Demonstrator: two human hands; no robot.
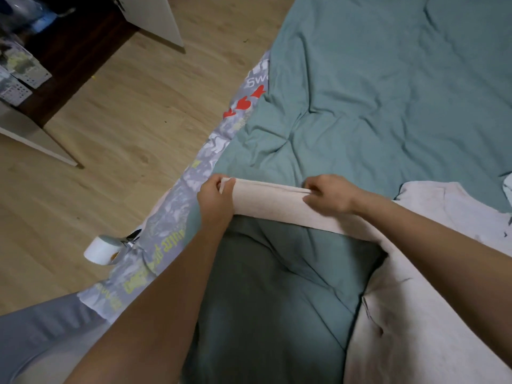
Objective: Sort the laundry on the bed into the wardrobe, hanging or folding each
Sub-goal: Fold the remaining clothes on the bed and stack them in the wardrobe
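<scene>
- Pale pink garment [277, 202] on teal duvet [388, 92], near-centre of bed; far edge stretched taut between both hands, rest trailing near-right across the cover.
- Left hand [214, 196] pinching garment's left corner, fingers curled round the hem.
- Right hand [328, 194] pinching the same edge further right, thumb and fingers closed on cloth.
- Step, as judged: fold in progress, edge lifted and squared, no hanger in sight.
- Next move likely needs: both grips kept level, edge carried over onto the body of the cloth, corners matched, crease pressed flat.
- Risk: loose near-right portion bunching under the fold.
- White garment [457, 209] lying right of the hands, unsorted.
- Patterned grey sheet [177, 217] along bed's left edge.
- White roll [101, 249] on wood floor [124, 120] left of bed.
- Wardrobe door [155, 15] far left, open.
</scene>
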